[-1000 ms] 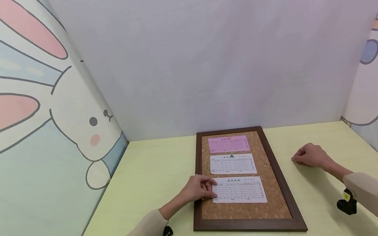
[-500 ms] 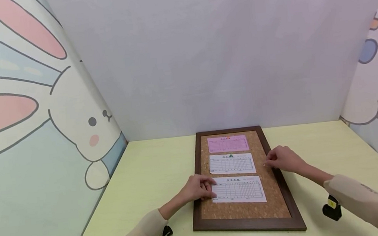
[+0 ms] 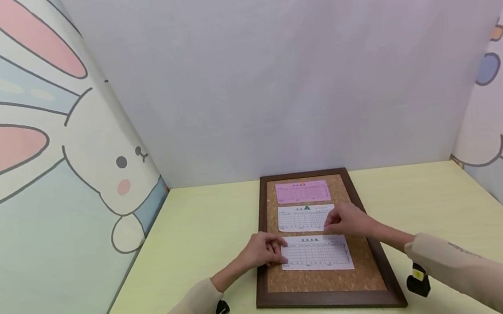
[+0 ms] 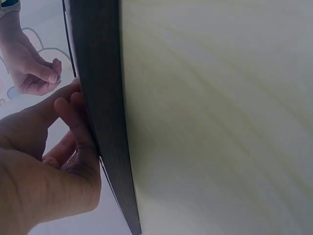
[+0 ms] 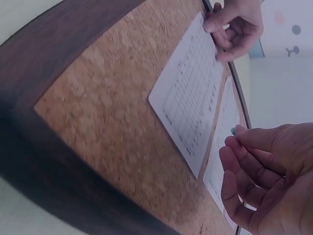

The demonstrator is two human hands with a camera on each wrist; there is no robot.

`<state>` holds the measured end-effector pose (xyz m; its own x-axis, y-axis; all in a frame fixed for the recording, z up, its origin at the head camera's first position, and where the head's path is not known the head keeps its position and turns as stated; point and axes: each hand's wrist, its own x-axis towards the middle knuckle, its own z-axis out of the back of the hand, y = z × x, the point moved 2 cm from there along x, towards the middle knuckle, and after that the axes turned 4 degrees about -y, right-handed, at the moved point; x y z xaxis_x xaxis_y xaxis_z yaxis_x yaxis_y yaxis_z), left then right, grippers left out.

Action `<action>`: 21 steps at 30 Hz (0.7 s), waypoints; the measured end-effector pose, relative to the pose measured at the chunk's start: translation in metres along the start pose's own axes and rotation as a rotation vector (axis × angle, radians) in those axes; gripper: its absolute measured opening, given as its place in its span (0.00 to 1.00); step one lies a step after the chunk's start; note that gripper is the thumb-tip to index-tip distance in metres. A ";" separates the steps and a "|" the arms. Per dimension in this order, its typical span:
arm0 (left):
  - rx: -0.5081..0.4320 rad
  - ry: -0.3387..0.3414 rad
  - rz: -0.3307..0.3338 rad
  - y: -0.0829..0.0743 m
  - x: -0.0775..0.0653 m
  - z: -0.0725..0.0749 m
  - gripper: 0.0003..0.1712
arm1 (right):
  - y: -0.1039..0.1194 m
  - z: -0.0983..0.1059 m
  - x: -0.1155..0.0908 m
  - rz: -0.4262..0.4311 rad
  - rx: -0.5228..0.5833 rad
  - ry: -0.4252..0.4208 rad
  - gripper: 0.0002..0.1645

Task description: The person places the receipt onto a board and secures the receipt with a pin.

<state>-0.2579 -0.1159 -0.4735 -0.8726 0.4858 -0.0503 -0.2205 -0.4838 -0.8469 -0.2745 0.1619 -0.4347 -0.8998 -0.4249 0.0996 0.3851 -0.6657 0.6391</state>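
Observation:
A cork board [image 3: 325, 284] with a dark wooden frame lies on the table, bearing three printed slips in a column. My left hand [image 3: 259, 250] reaches over the frame's left side, its thumb and fingertips pressing the left edge of the lowest white slip [image 3: 318, 255]. Between thumb and finger, my right hand [image 3: 349, 221] pinches a small green pushpin [image 5: 234, 131] above the board. In the head view that hand overlaps the right end of the middle white slip [image 3: 299, 219] and the top of the lowest one. The pink slip [image 3: 303, 192] is farthest away.
A green pin [image 3: 307, 207] shows on the middle slip, and an orange one [image 3: 303, 184] on the pink slip. Pale yellow tabletop [image 3: 207, 220] surrounds the board. A light wall [image 3: 293, 73] stands behind, with a cartoon rabbit wall [image 3: 98, 155] at the left.
My right hand has moved left from the tabletop, across the frame's right side, to over the slips. The left hand stays at the lowest slip's left edge.

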 end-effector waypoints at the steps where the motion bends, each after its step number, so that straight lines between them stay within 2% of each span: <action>1: -0.001 0.000 0.001 0.000 0.000 0.000 0.14 | 0.001 -0.002 0.001 0.013 0.014 0.012 0.05; 8: -0.011 0.004 0.002 -0.001 -0.001 0.001 0.14 | 0.007 -0.016 0.006 0.091 0.042 0.052 0.05; 13: -0.018 0.003 -0.007 -0.001 -0.001 0.002 0.14 | 0.005 -0.025 0.008 0.063 0.080 0.104 0.05; 21: -0.037 0.005 -0.013 -0.002 -0.003 0.001 0.14 | -0.002 -0.033 0.010 0.058 0.072 0.090 0.07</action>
<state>-0.2548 -0.1171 -0.4710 -0.8676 0.4955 -0.0413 -0.2159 -0.4503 -0.8664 -0.2776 0.1380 -0.4600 -0.8529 -0.5171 0.0713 0.4177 -0.5942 0.6874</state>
